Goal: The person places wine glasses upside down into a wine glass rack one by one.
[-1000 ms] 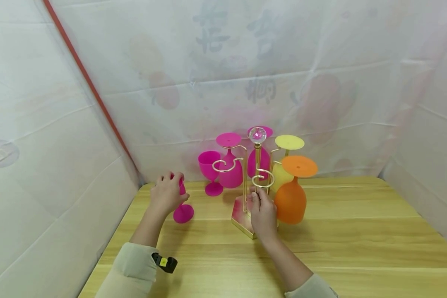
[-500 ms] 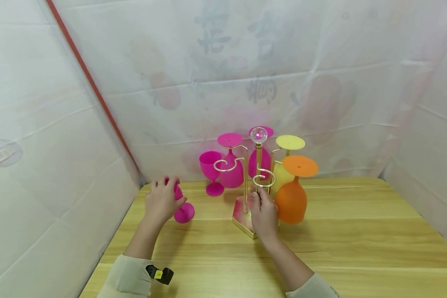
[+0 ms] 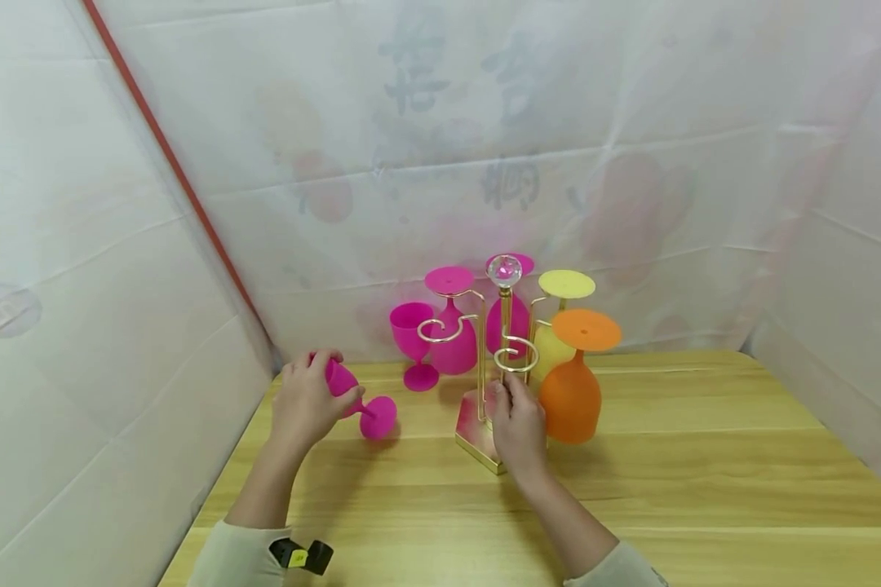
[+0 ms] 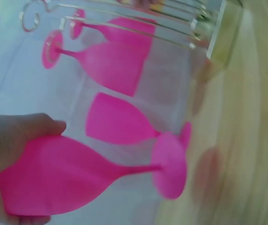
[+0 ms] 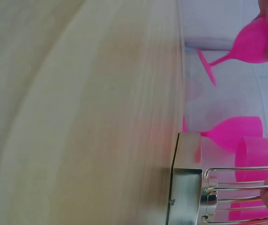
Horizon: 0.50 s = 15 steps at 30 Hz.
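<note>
My left hand (image 3: 304, 399) grips a magenta goblet (image 4: 63, 176) around its bowl. The goblet tilts, its foot pointing right and just off the table in the right wrist view. With my right hand (image 3: 520, 428) I hold the upright rods of a gold glass rack (image 3: 480, 367) with a crystal ball on top. Upside down on the rack hang two magenta goblets (image 3: 453, 338), a yellow goblet (image 3: 567, 284) and an orange goblet (image 3: 573, 399). Two front curled hooks (image 3: 442, 329) hold nothing. My right fingertips are partly hidden behind the rods.
Another magenta goblet (image 3: 413, 330) stands upright on the wooden table (image 3: 675, 473), left of the rack and close to the back edge. White printed sheets (image 3: 440, 163) hang behind the table and at both sides. A red strip (image 3: 169, 155) runs down the left corner.
The goblet in my left hand has gone from standing upright to tilted, its foot lifting and swinging right. My left hand has shifted slightly left and nearer. The right hand stays on the rack.
</note>
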### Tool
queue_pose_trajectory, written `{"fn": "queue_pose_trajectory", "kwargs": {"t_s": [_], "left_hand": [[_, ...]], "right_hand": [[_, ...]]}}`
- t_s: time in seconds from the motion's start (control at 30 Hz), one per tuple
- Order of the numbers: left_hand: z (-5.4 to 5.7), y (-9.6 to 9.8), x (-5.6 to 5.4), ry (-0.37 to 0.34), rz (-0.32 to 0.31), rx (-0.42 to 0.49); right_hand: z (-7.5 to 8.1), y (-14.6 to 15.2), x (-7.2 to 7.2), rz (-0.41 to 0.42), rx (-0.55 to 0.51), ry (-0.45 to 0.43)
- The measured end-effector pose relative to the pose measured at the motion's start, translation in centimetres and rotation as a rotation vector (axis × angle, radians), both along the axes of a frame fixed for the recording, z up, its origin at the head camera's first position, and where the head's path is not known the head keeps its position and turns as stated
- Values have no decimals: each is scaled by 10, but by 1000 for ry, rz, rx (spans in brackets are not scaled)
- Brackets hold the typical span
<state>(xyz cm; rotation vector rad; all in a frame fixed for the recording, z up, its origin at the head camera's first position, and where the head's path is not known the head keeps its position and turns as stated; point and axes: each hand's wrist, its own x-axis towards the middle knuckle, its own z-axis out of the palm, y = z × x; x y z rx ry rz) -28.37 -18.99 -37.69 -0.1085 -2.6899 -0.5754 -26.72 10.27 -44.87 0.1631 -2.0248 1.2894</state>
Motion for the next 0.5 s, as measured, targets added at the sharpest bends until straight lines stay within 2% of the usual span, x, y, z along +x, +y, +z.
{"fn": "queue_pose_trajectory", "kwargs": {"t_s": [0.07, 0.2, 0.3, 0.4, 0.5], "left_hand": [[6, 0, 4, -45, -49, 77], [15, 0, 13, -163, -208, 300], [19, 2, 18, -241, -300, 433], [20, 6, 22, -293, -334, 512], [19, 9, 25, -332, -342, 582]], "right_hand": [[0, 0, 0, -3, 7, 6], [1, -1, 1, -13, 14, 10], [2, -1, 2, -12, 9, 4], [2, -1, 3, -4, 4, -5], [1, 0, 4, 1, 3, -12]]}}
